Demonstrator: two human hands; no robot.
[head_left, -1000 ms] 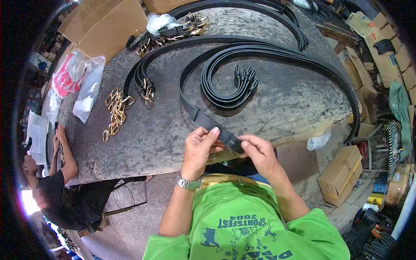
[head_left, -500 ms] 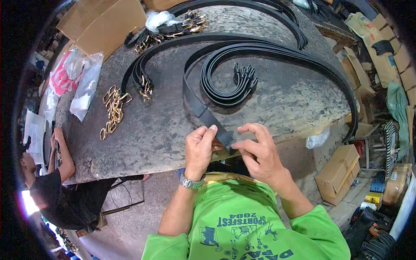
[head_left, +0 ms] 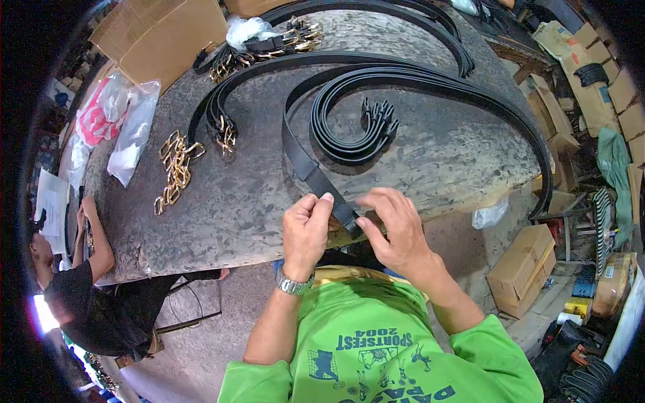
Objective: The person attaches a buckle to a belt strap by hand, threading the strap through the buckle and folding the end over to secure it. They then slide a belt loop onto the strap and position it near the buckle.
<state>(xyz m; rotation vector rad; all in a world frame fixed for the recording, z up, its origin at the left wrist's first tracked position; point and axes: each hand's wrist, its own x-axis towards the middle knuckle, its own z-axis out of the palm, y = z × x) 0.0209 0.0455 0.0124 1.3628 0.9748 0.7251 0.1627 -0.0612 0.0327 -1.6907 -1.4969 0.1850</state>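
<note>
A black belt (head_left: 301, 160) runs from the coil down to the near table edge, with a small loop around it close to its end. My left hand (head_left: 306, 230), a metal watch on its wrist, pinches the belt with the thumb on top. On the other side, my right hand (head_left: 398, 232) has thumb and index finger at the belt's end by the loop. Beyond my hands lies a coil of black belts (head_left: 321, 131), their ends bunched in its middle. Gold-coloured metal buckles (head_left: 176, 176) are piled to the left.
More black belts (head_left: 252, 70) curve across the worn table (head_left: 222, 221). Gold-fitted pieces (head_left: 295, 39) lie by a cardboard box (head_left: 158, 40). Clear plastic bags (head_left: 134, 138) are at left, near a seated person (head_left: 94, 295). Another carton (head_left: 521, 269) stands on the floor at right.
My right thumb has come up onto the belt's end, and the right fingers have shifted slightly left around the loop. My left hand keeps its pinch, a little further left.
</note>
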